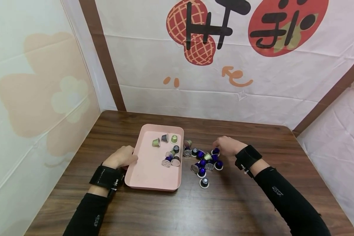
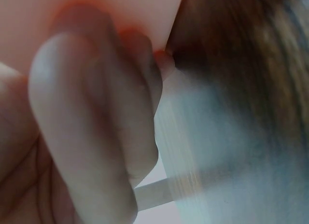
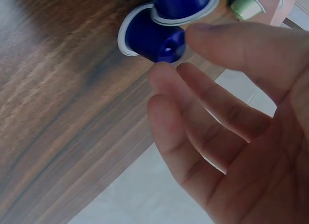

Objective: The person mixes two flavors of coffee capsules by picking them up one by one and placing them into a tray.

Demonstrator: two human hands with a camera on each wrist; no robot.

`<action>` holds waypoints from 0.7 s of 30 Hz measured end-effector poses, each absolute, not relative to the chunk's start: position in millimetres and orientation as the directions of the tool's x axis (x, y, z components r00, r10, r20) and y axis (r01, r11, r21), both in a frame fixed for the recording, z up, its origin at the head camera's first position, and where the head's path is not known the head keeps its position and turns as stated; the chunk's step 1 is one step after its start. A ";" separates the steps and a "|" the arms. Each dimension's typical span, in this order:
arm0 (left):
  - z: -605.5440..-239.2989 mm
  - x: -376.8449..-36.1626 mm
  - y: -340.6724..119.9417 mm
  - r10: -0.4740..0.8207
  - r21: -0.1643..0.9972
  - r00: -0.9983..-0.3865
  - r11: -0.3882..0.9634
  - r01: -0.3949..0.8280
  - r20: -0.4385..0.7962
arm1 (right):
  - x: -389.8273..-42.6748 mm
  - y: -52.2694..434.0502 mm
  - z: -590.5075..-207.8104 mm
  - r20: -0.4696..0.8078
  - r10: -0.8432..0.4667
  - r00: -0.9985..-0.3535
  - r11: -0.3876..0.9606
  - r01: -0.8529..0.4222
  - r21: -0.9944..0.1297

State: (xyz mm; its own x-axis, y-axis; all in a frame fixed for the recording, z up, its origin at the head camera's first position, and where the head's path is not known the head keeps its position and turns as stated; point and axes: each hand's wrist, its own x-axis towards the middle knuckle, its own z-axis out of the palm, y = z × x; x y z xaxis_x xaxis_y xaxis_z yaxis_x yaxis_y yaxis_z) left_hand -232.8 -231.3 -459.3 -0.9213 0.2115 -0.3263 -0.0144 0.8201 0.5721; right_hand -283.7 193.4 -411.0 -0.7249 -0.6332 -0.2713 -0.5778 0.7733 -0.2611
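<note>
My left hand [image 1: 122,158] grips the left rim of a pink tray [image 1: 153,175]; in the left wrist view, bent fingers [image 2: 91,108] press against its pink surface. On the tray lie several coffee capsules, among them a green capsule [image 1: 156,142] and a grey one [image 1: 165,138]. My right hand [image 1: 227,146] is at the far right of a loose heap of capsules on the table. Seen from the right wrist, its thumb and a fingertip pinch the narrow end of a dark blue coffee capsule [image 3: 147,35]. Another blue capsule [image 3: 181,2] lies against that one.
The heap right of the tray mixes blue, green and silver capsules, with a black capsule [image 1: 204,183] lying nearest me. Everything stands on a brown wooden table [image 1: 177,213]. Printed white cloth walls [image 1: 194,101] rise behind the table and at both sides.
</note>
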 end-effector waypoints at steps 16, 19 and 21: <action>-459.4 -235.9 -232.6 0.222 0.565 -0.921 0.825 0.003 -0.319 | -284.8 202.6 -426.9 -0.317 -0.600 -0.734 0.799 -0.564 -0.207; -459.0 -235.9 -233.4 0.219 0.560 -0.920 0.828 0.000 -0.324 | -287.1 206.1 -430.4 -0.312 -0.604 -0.733 0.797 -0.563 -0.221; -459.9 -235.7 -233.6 0.215 0.557 -0.919 0.831 -0.006 -0.330 | -289.2 208.9 -433.1 -0.305 -0.607 -0.734 0.795 -0.562 -0.230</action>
State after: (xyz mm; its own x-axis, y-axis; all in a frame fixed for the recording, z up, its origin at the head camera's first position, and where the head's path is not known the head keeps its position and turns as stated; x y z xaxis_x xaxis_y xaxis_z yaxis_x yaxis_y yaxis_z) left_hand -235.7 -233.6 -459.9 -0.9190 0.2153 -0.3303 -0.0055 0.8306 0.5568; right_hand -289.2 208.9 -433.1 -0.7338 -0.6073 -0.3047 -0.5620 0.7945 -0.2302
